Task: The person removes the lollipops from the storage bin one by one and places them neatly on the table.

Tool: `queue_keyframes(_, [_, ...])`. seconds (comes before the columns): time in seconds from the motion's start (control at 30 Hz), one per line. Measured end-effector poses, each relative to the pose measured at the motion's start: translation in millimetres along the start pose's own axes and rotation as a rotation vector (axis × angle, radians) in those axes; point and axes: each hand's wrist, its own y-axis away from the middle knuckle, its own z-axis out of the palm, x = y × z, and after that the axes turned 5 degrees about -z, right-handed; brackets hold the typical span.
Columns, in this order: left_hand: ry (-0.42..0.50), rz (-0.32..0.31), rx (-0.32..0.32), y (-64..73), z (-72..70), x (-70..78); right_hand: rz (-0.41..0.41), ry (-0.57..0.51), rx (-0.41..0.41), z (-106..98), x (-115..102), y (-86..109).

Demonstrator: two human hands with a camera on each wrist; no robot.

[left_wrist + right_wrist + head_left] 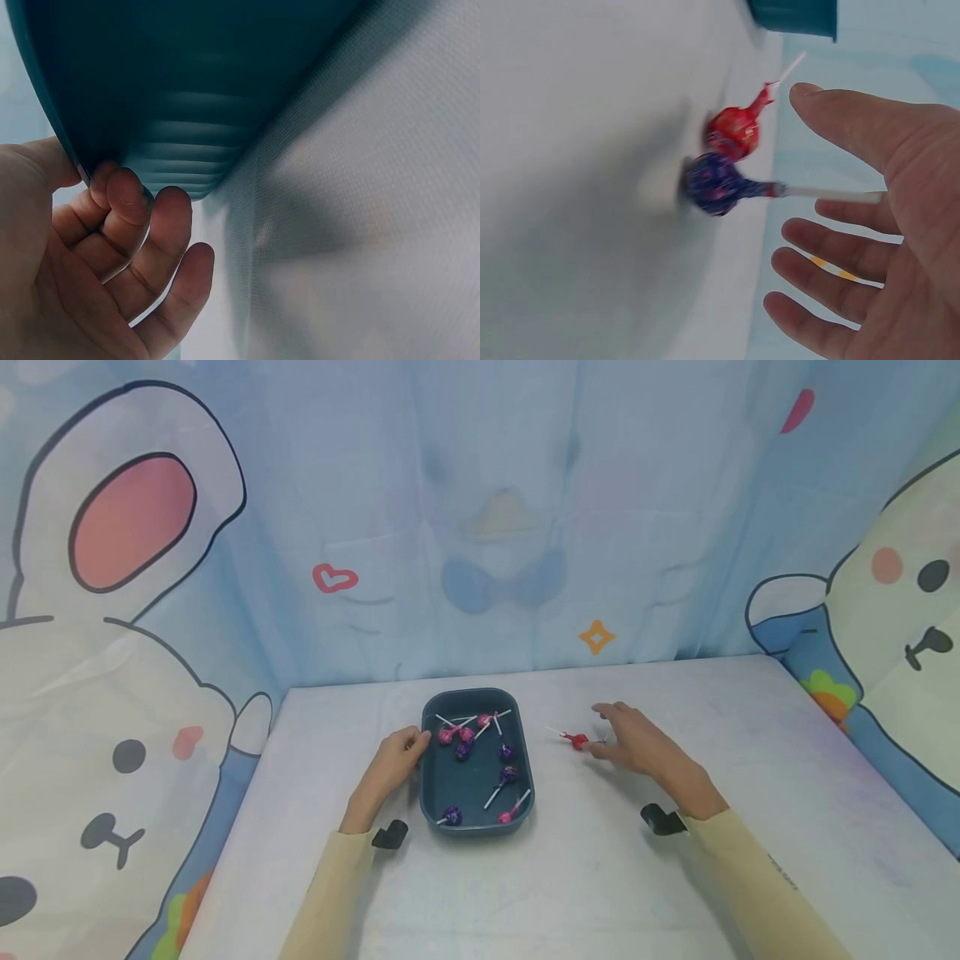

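My left hand (390, 768) pinches the left rim of a dark teal plastic tray (477, 830), thumb over the edge and fingers curled against the outer wall (187, 135). Several wrapped lollipops, pink and purple, lie scattered inside the tray. To its right, my right hand (643, 747) is spread beside two lollipops on the table. One is a red lollipop (736, 132), its stick pointing toward the tray; against it lies a purple lollipop (714, 184). In the right wrist view, the purple one's white stick extends between thumb and fingers, which are apart.
A white cloth covers the table (600, 885). Behind it hangs a pale blue curtain (495, 468) with cartoon prints, and its folds meet the table's back edge. Printed animal figures flank both sides.
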Motion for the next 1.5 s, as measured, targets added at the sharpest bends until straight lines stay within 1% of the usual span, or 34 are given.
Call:
queue_keyframes(0.17, [0.005, 0.004, 0.0, 0.3, -0.6, -0.2, -0.008, 0.007, 0.01, -6.4, -12.4, -3.5])
queue_keyframes(0.43, [0.005, 0.005, 0.005, 1.2, -0.8, 0.6, -0.039, 0.044, 0.033, -4.8, -26.9, -9.4])
queue_keyframes(0.63, [0.014, -0.001, -0.001, 0.9, -0.5, 1.3, -0.04, 0.062, 0.032, -6.6, -37.3, -12.9])
queue_keyframes(0.77, [0.019, 0.001, -0.005, 0.0, 0.1, 0.9, -0.064, 0.065, 0.039, -7.7, -44.1, -13.5])
queue_keyframes(0.97, [0.022, 0.015, -0.007, -0.2, -0.1, 1.1, -0.14, 0.071, 0.059, -7.0, -54.9, -13.5])
queue_keyframes(1.07, [0.023, 0.021, -0.006, 0.1, -0.6, 0.4, -0.163, 0.075, 0.042, -7.9, -62.3, -14.1])
queue_keyframes(1.23, [0.026, 0.02, -0.009, 0.1, -0.3, -1.2, -0.17, 0.084, 0.003, -10.3, -76.5, -15.1])
queue_keyframes(1.5, [0.025, 0.012, -0.007, -0.5, 0.2, -1.8, -0.205, 0.112, -0.002, -10.1, -96.3, -15.6])
